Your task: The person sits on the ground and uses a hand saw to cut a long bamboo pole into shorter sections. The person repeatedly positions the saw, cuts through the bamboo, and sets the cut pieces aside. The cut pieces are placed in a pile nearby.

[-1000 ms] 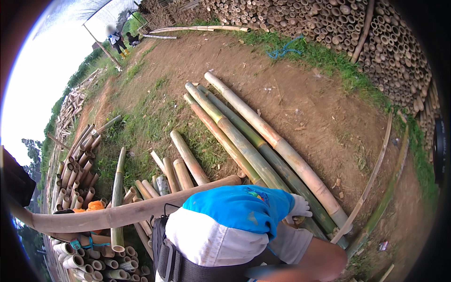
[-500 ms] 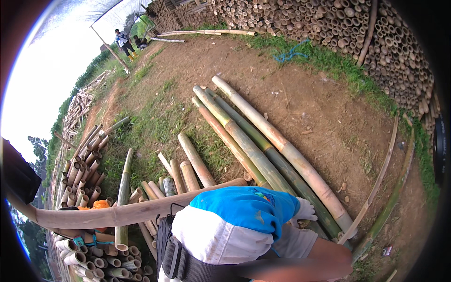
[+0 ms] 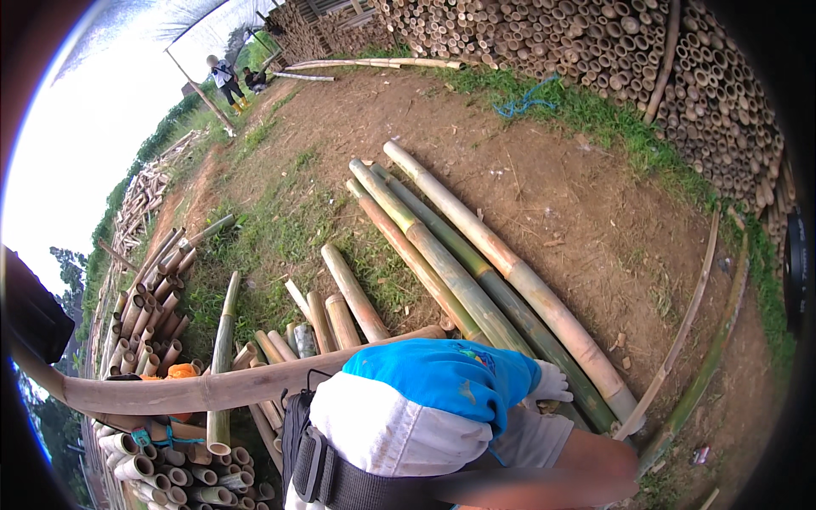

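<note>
My left hand [image 3: 553, 384], in a pale glove, reaches out from a blue and white sleeve [image 3: 425, 378]. Its fingers lie stretched out over the near part of a greenish bamboo pole [image 3: 463, 293], and I see nothing gripped in them. Right beside that pole runs a darker green bamboo pole [image 3: 531, 323]. Beyond it lies a pale, reddish bamboo pole [image 3: 514, 270]. On the left side rests a thinner brown pole [image 3: 416, 265]. My right hand does not show. Below the gloved hand are grey shorts [image 3: 535, 442] and a bare leg [image 3: 599, 467].
A thick curved bamboo pole [image 3: 255, 380] crosses at left over shorter bamboo pieces [image 3: 225, 340]. Cut bamboo stacks [image 3: 153, 327] stand behind it. Split strips [image 3: 680, 348] lie at right. A large bamboo stack [image 3: 586, 51] lines the back. Two people [image 3: 228, 81] are far off.
My gloved fingers, curled before, are now stretched out further to the right over the bamboo. The poles lie as before.
</note>
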The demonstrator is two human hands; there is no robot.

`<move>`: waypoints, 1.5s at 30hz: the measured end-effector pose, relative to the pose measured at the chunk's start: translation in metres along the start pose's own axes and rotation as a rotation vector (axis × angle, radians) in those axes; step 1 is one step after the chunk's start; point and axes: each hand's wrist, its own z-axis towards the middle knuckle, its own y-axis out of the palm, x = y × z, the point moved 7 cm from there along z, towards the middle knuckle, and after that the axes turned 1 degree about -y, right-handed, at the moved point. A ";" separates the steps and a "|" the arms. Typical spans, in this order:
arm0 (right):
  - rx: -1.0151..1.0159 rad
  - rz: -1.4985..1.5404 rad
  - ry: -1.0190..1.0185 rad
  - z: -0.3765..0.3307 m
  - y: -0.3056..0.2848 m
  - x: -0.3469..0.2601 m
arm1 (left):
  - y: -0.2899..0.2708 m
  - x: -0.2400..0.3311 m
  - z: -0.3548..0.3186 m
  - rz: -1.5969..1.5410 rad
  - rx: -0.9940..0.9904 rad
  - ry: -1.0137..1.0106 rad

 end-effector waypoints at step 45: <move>-0.218 0.243 -0.136 0.038 -0.036 -0.092 | -0.009 0.003 -0.008 -0.028 -0.052 -0.041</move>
